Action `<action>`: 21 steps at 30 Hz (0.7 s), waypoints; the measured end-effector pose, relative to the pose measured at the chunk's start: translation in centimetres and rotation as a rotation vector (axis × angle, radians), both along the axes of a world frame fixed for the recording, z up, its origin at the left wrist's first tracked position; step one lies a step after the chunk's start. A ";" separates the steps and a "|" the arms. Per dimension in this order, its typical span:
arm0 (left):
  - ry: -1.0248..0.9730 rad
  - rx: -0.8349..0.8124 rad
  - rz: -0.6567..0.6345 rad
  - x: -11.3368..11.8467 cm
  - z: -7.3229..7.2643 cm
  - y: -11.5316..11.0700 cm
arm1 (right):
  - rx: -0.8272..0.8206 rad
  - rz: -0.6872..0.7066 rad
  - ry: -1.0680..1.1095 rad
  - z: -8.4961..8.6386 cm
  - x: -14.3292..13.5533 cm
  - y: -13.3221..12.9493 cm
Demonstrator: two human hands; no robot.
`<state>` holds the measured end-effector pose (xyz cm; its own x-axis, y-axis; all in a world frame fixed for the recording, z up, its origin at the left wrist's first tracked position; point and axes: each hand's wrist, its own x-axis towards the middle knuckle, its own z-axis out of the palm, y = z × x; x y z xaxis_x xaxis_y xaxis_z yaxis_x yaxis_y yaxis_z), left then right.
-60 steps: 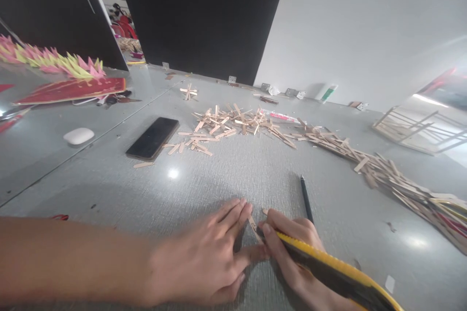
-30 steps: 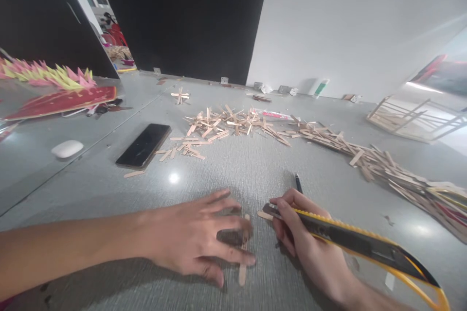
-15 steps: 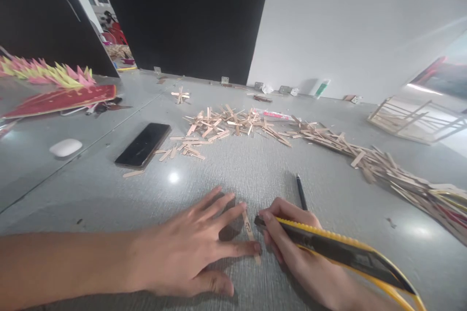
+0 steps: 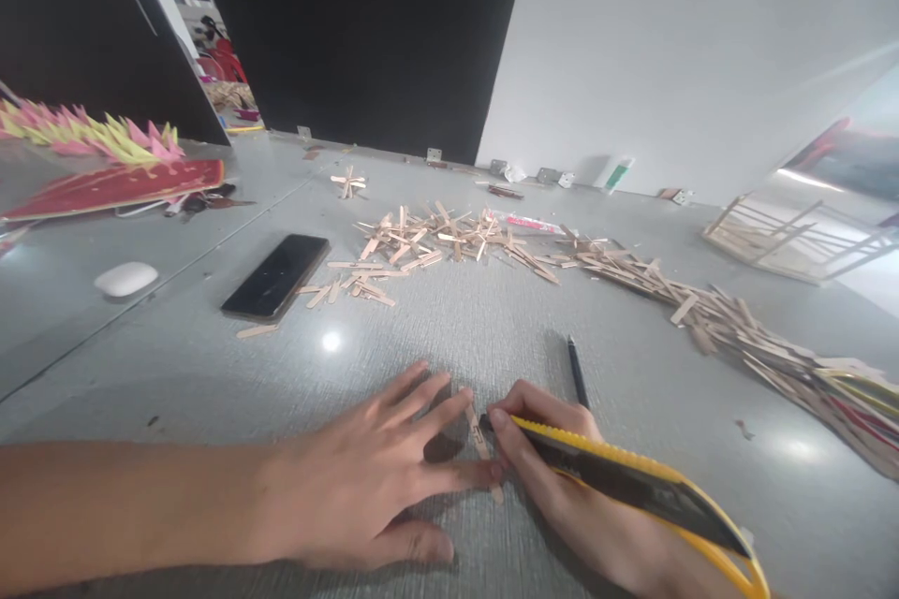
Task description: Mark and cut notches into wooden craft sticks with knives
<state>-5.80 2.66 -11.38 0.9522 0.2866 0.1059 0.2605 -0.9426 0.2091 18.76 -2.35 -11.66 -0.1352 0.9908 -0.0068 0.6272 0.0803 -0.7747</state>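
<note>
Taking the flat wooden stick (image 4: 478, 433) as the centre of our clock, we see it lying on the grey bench (image 4: 449, 328), with dark angular marks near its middle. Our left hand (image 4: 372, 466) is at nine o'clock with its fingers spread: the index finger crosses the stick near its lower end, the middle fingertip meets its upper end, and the thumb lies apart. At four o'clock our right hand (image 4: 568, 510) pinches a yellow and black cutter (image 4: 618, 468), its dark tip just beside the marks; we cannot tell whether it touches the wood. A dark pen (image 4: 577, 372) points away from us at two o'clock, its lower end next to the right hand. Farther out at two runs a long heap of sticks (image 4: 716, 314). A looser pile of sticks (image 4: 456, 237) sits at twelve, a small star of sticks (image 4: 347, 181) at eleven, and a phone (image 4: 277, 276) at ten.
</note>
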 end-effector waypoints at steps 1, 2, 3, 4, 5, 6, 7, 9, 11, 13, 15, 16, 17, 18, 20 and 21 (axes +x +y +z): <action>0.001 0.002 -0.002 0.0 0.0 0.0 | -0.006 -0.001 -0.002 0.0 0.0 0.0; 0.007 0.002 -0.004 0.0 0.0 0.0 | -0.006 -0.004 -0.006 0.0 -0.1 0.0; 0.014 0.001 -0.006 0.0 0.0 0.0 | -0.003 -0.004 -0.011 0.0 -0.1 0.0; 0.022 -0.001 -0.009 0.0 0.0 0.0 | 0.009 -0.005 -0.013 -0.1 -0.1 0.0; 0.029 -0.003 -0.012 0.0 0.1 0.0 | 0.024 -0.006 -0.011 -0.1 -0.2 0.1; 0.030 -0.003 -0.013 0.0 0.1 0.0 | 0.031 -0.002 -0.006 -0.1 -0.2 0.1; 0.028 -0.002 -0.012 0.0 0.1 0.0 | 0.035 0.005 0.002 -0.1 -0.2 0.2; 0.017 0.009 -0.007 0.0 0.1 0.0 | 0.041 0.018 0.020 -0.1 -0.3 0.2; 0.012 0.020 -0.005 0.0 0.2 0.0 | 0.051 0.031 0.012 0.0 -0.3 0.2; 0.012 0.028 -0.005 0.1 0.3 -0.1 | 0.085 0.029 -0.023 0.0 -0.3 0.2; 0.008 0.037 -0.004 0.2 0.4 -0.2 | 0.125 0.019 -0.054 -0.1 -0.4 0.1; 0.010 0.040 0.000 0.2 0.5 -0.2 | 0.141 0.015 -0.055 -0.3 -0.5 0.1; 0.016 0.042 0.002 0.2 0.6 -0.3 | 0.152 0.018 -0.044 -0.4 -0.5 0.0; 0.029 0.039 0.001 0.3 0.8 -0.4 | 0.157 0.029 -0.030 -0.5 -0.6 0.0; 0.061 0.035 -0.007 0.4 0.9 -0.6 | 0.162 0.052 -0.008 -0.6 -0.7 0.0; 0.073 0.039 -0.012 0.5 0.9 -0.7 | 0.171 0.061 -0.011 -0.6 -0.7 0.0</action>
